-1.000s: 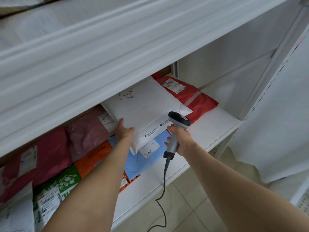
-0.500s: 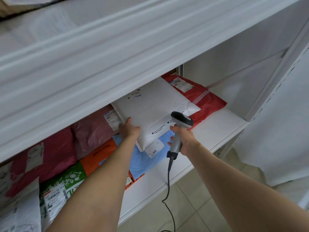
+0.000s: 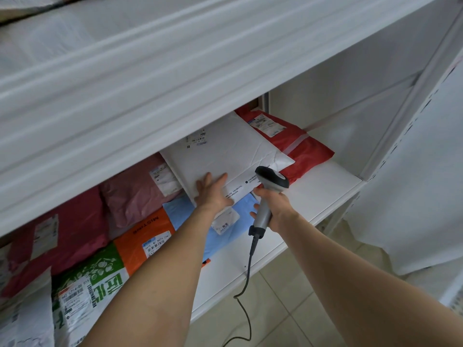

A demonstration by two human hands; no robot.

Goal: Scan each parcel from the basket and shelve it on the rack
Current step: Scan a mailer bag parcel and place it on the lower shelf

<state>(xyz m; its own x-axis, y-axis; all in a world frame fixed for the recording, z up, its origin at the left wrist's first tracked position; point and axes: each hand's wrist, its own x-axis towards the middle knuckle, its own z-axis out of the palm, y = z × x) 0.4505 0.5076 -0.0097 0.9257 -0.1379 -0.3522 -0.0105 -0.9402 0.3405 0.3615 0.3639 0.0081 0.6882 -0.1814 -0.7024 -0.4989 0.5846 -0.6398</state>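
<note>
Left hand (image 3: 214,194) lies flat with straight fingers on the white mailer (image 3: 225,156), probably seating it deep on the shelf (image 3: 323,186) near the right end, atop the blue (image 3: 185,211) and red (image 3: 305,151) parcels, while right hand (image 3: 275,209) grips the scanner (image 3: 269,194) clear of it.

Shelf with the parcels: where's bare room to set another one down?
Bare shelf lies right of the red parcel, up to the rack post, and along the front edge beneath the scanner. The left half is crowded, parcels overlapping around the orange parcel.
</note>
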